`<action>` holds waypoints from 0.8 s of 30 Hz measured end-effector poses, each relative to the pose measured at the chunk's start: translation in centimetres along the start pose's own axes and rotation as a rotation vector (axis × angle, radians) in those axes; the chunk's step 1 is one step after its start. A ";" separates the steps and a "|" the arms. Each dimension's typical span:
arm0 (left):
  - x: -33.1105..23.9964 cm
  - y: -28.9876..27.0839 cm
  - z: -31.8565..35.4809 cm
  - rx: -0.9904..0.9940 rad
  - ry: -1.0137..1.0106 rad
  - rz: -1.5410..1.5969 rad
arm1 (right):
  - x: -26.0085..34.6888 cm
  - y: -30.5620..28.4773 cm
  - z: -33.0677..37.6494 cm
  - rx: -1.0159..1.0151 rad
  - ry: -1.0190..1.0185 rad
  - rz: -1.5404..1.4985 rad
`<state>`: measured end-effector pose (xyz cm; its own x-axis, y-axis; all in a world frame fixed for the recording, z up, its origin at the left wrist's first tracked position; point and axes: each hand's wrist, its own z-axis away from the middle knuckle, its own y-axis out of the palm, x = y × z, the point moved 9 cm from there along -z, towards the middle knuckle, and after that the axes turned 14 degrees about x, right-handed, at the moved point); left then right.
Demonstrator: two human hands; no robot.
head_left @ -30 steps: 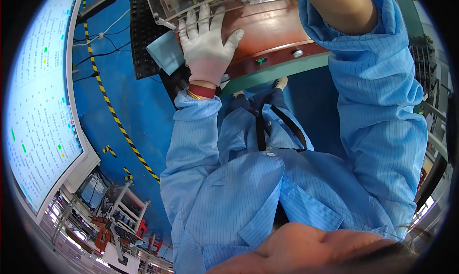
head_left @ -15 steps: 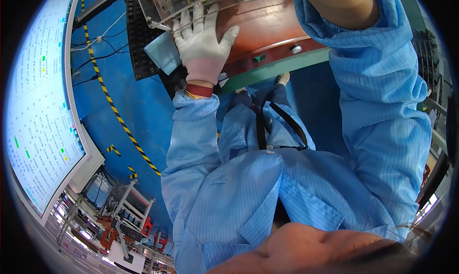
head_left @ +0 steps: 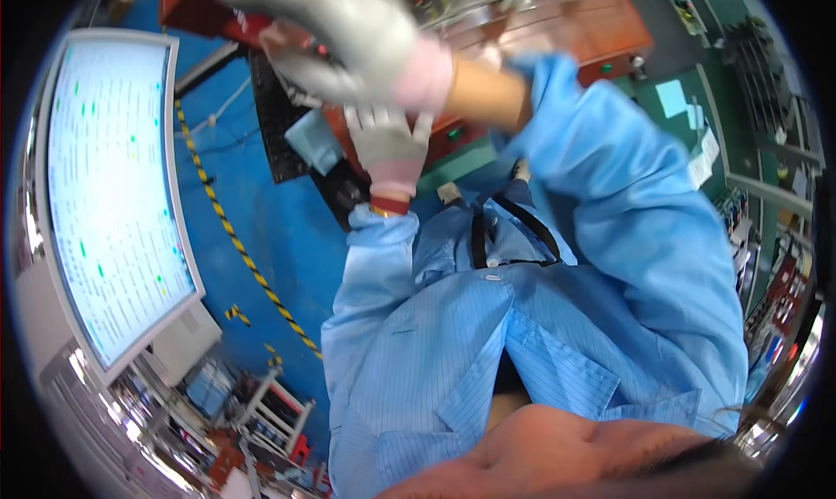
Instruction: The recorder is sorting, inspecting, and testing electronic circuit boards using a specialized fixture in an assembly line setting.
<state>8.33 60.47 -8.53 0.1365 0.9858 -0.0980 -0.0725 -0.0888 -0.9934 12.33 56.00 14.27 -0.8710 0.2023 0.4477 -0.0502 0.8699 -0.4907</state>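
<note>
My right hand [head_left: 357,42], in a white glove with a pink cuff, hangs high at the upper left and is blurred by motion. Its fingers point left, with the thumb held apart from them, and nothing shows between. Below and partly behind it, my left hand [head_left: 389,151] wears a matching glove. The left fingers are spread beside the front edge of a red-brown work surface [head_left: 601,29]; the right hand covers part of what lies beyond their tips. A light-blue folded cloth or pad [head_left: 313,142] lies just left of the left hand.
A large lit monitor [head_left: 122,203] stands at the left. A black keyboard [head_left: 279,133] sits near the blue pad. Blurred metal and clear fixture parts [head_left: 470,3] line the top. Yellow-black tape [head_left: 231,225] runs along the blue floor. Green panelling [head_left: 670,138] with papers is at the right.
My right hand has come into view from beyond the top edge and swung left, across above my left hand. The view has shifted, showing more on the right. The left hand stays spread.
</note>
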 end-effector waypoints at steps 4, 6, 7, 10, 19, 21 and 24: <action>-2.1 -1.0 1.7 -0.042 -0.012 0.335 | -1.9 2.4 16.3 0.277 0.239 0.018; -5.9 0.2 2.1 -0.040 0.174 -0.197 | -5.3 -0.3 29.1 0.058 0.855 -0.239; -6.2 0.2 2.6 -0.014 0.181 -0.084 | -6.2 -1.5 37.2 -0.034 1.208 -0.206; -6.0 1.1 3.4 -0.073 0.230 -0.080 | -3.0 -8.9 56.7 -0.311 2.000 -0.069; -11.1 -0.7 -0.6 0.058 0.431 0.206 | 7.4 -18.8 68.2 -0.717 2.056 0.247; -13.0 -1.1 -1.7 0.093 0.450 0.236 | 6.8 -16.7 66.6 -0.741 2.050 0.206; -15.5 -1.4 -3.6 0.167 0.475 0.602 | 4.2 -12.9 65.5 -0.621 2.052 0.126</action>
<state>9.89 44.78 -5.85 0.4316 0.6047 -0.6694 -0.4107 -0.5290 -0.7427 -22.72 16.19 -26.47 0.7857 -0.0406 0.6173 0.4471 0.7268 -0.5214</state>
